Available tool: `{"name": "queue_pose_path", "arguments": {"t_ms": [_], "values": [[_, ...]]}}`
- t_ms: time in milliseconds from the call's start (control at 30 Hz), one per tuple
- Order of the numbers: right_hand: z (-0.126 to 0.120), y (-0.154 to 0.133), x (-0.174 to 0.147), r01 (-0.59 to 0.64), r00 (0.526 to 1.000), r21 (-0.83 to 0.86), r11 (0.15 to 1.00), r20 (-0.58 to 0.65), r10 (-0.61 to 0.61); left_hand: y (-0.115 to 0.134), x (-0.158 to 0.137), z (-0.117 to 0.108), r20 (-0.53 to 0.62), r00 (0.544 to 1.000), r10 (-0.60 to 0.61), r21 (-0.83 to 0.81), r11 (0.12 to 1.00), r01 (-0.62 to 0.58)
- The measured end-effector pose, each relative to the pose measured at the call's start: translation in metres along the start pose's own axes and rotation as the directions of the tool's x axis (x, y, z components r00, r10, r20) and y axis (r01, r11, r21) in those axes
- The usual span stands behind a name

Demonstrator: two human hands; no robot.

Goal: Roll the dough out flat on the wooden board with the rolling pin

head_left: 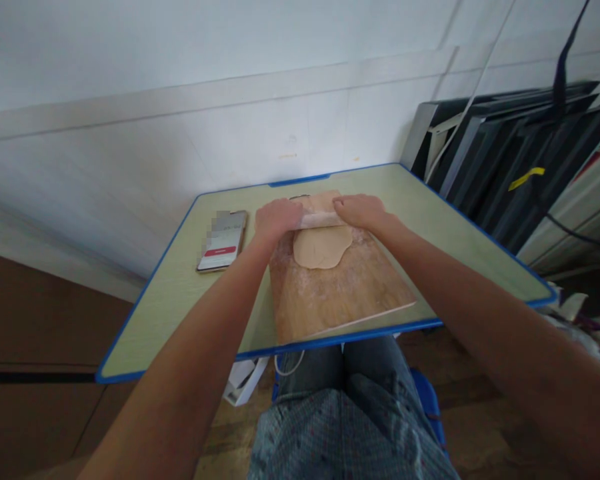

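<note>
A flattened, uneven round of pale dough (323, 248) lies on a floured wooden board (343, 293). Across the far part of the dough rests a light rolling pin (320, 220). My left hand (279, 217) is closed over the pin's left end, and my right hand (361, 211) is closed over its right end. Both hands hide the ends of the pin. Flour dusts the board around the dough.
The board lies on a pale table (470, 260) with a blue edge. Left of the board is a phone (223, 241) with its screen lit. A white wall (300, 127) stands behind the table. Dark flat panels (510, 147) lean at the right.
</note>
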State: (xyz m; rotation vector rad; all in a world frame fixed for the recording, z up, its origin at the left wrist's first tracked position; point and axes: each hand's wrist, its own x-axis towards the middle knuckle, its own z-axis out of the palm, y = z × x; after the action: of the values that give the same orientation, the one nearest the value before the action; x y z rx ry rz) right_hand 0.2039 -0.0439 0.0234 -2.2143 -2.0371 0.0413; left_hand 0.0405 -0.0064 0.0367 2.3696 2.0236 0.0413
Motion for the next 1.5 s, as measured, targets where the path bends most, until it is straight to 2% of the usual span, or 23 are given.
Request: {"name": "queue_pose_path", "arguments": {"t_ms": [133,300,433,633,733,933,1167,1500], "values": [[-0.002,0.0,0.016,-0.01,1.0,0.014,1.0,0.007,0.01,-0.003,0.021,0.007,-0.084,0.996,-0.04,-0.096,0.995,0.032],[-0.005,-0.003,0.031,-0.044,0.999,0.025,0.999,0.005,0.044,-0.009,0.039,0.014,-0.12,0.99,-0.07,-0.169,0.984,0.05],[-0.005,-0.004,0.029,-0.053,0.999,0.011,0.999,-0.001,0.053,-0.008,0.033,0.011,-0.129,0.989,-0.07,-0.162,0.986,0.049],[-0.001,-0.006,0.009,-0.064,0.997,-0.014,0.998,-0.045,0.063,0.0,0.003,0.003,-0.195,0.979,-0.06,-0.118,0.992,0.037],[0.0,-0.006,0.003,-0.065,0.997,-0.019,0.998,-0.038,0.064,0.003,-0.005,0.002,-0.19,0.98,-0.056,-0.107,0.994,0.036],[-0.001,-0.003,0.015,-0.027,0.999,-0.001,1.0,-0.029,0.027,0.001,0.01,0.003,-0.129,0.99,-0.062,-0.11,0.993,0.048],[-0.001,-0.002,0.034,-0.055,0.998,0.06,0.997,-0.016,0.056,-0.001,0.033,0.008,-0.112,0.99,-0.082,-0.121,0.99,0.068],[0.0,-0.006,0.011,-0.07,0.997,0.017,0.997,-0.023,0.071,0.001,0.012,0.004,-0.156,0.985,-0.068,-0.094,0.994,0.054]]}}
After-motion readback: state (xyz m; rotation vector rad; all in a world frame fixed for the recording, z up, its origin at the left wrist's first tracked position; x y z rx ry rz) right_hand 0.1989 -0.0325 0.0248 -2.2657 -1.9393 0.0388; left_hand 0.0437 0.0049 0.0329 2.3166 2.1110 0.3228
